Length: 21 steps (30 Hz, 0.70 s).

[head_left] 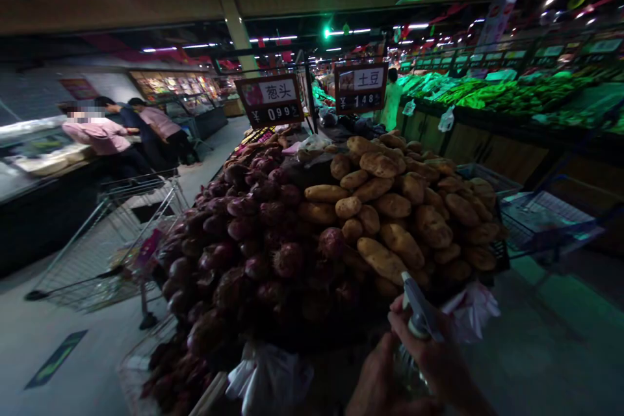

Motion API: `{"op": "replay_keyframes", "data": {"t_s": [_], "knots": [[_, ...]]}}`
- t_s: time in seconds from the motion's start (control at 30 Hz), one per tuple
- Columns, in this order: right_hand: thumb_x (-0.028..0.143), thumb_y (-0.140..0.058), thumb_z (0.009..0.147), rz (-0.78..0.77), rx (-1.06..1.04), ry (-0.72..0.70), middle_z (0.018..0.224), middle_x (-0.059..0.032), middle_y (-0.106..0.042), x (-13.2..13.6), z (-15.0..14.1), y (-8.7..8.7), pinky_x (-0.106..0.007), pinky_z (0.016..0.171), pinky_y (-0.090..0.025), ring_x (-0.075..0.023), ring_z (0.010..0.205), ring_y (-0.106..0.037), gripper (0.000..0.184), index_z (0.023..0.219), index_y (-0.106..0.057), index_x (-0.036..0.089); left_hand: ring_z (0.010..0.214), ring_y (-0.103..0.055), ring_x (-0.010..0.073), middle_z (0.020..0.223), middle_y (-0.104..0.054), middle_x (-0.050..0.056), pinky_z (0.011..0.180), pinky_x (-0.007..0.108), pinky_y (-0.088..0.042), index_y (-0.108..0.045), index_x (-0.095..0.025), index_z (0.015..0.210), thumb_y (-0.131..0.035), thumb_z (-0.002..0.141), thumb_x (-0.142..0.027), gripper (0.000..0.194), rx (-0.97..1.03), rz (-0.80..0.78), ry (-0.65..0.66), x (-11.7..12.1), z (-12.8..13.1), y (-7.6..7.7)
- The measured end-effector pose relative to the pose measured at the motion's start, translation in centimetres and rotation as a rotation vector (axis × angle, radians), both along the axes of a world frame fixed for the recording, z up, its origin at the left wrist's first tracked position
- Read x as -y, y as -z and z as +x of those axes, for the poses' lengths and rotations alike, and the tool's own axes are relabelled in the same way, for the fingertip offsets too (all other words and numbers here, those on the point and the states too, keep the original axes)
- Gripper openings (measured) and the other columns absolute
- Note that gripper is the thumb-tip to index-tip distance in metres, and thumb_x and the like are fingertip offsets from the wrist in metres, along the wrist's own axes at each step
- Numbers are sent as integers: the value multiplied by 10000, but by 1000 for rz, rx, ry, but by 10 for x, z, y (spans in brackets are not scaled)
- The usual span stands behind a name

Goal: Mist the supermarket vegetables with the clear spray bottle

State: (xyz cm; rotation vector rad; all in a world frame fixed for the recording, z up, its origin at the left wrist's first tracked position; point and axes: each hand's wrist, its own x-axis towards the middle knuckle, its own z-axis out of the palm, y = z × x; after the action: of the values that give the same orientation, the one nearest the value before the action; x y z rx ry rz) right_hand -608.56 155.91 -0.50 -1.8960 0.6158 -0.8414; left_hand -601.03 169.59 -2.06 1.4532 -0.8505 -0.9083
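Observation:
A spray bottle (423,311) with a grey trigger head and pale nozzle is at the lower right, its nozzle angled up toward the potatoes (400,242). My right hand (441,354) is closed around its neck, fingers at the trigger. Lower down, my left hand (373,377) is closed against the clear body of the bottle, which is mostly hidden by my hands. Just beyond them lies the heap of potatoes, with a heap of red onions (258,227) to its left. One onion (332,242) rests at the edge of the potatoes.
White plastic bags (270,377) hang at the stand's front, another bag (472,312) to the right. A wire shopping cart (112,240) stands left, a second cart (548,218) right. Price signs (361,88) rise behind the heaps. Several people (158,123) stand at the left counter.

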Motion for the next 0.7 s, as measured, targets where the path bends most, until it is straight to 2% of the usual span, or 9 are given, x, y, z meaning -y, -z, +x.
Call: {"op": "replay_keyframes", "data": {"t_s": [0.1, 0.17, 0.23, 0.33, 0.37, 0.47, 0.57, 0.63, 0.7], "knots": [[414, -773, 980, 41, -34, -126, 1056, -32, -821, 0, 9, -8, -303, 893, -645, -203, 888, -791, 360, 1301, -748, 254, 1640, -515, 388, 1746, -570, 128, 1391, 522, -396, -417, -281, 1727, -990, 773, -482, 1131, 34, -123, -9, -5, -2, -1], [398, -786, 966, 57, -41, -209, 1065, -36, -818, -1, 16, -16, -299, 893, -643, -215, 941, -797, 410, 1345, -728, 254, 1631, -525, 377, 1739, -570, 144, 1389, 506, -401, -391, -269, 1733, -1000, 764, -537, 1175, 33, -179, -48, -9, -4, 0], [368, -776, 963, 48, -29, -281, 1035, -29, -802, -5, 23, -23, -297, 886, -633, -214, 942, -788, 355, 1296, -734, 253, 1639, -510, 391, 1746, -550, 174, 1403, 519, -381, -372, -238, 1738, -1016, 726, -582, 1248, 34, -190, -99, -13, -7, 2], [324, -738, 971, -15, -47, -384, 903, 1, -745, -13, 31, -27, -298, 815, -597, -188, 807, -735, 110, 1053, -728, 250, 1627, -517, 409, 1754, -531, 192, 1399, 552, -391, -362, -214, 1737, -997, 769, -529, 1200, 60, -138, -180, -22, -13, 7], [319, -726, 977, -32, -64, -408, 860, 10, -722, -16, 33, -26, -300, 788, -579, -180, 766, -711, 74, 970, -702, 250, 1624, -517, 418, 1756, -526, 193, 1392, 564, -400, -362, -210, 1734, -986, 783, -498, 1173, 65, -119, -205, -25, -15, 9], [331, -705, 988, -12, -101, -462, 792, 22, -684, -25, 36, -20, -294, 730, -543, -167, 706, -660, 177, 852, -627, 250, 1634, -503, 420, 1739, -541, 185, 1389, 565, -406, -359, -204, 1720, -964, 793, -444, 1133, 41, -79, -259, -35, -22, 12], [327, -717, 966, 98, -115, -512, 805, 27, -697, -32, 37, -8, -277, 688, -552, -163, 683, -657, 98, 992, -685, 238, 1589, -561, 406, 1644, -638, 177, 1365, 546, -439, -423, -190, 1672, -956, 774, -423, 1070, -11, -50, -285, -42, -26, 19], [330, -746, 934, 154, -105, -509, 931, -5, -768, -35, 38, 1, -283, 751, -605, -175, 754, -719, 247, 1155, -732, 222, 1521, -630, 412, 1596, -686, 174, 1333, 543, -477, -457, -178, 1648, -968, 717, -427, 1091, -38, -27, -294, -44, -27, 29], [348, -764, 913, 186, -78, -491, 1040, -40, -814, -36, 41, 9, -293, 808, -646, -190, 811, -769, 356, 1242, -755, 214, 1476, -679, 393, 1579, -718, 160, 1295, 505, -522, -475, -184, 1657, -930, 754, -478, 1053, -75, 59, -318, -43, -24, 41]]}}
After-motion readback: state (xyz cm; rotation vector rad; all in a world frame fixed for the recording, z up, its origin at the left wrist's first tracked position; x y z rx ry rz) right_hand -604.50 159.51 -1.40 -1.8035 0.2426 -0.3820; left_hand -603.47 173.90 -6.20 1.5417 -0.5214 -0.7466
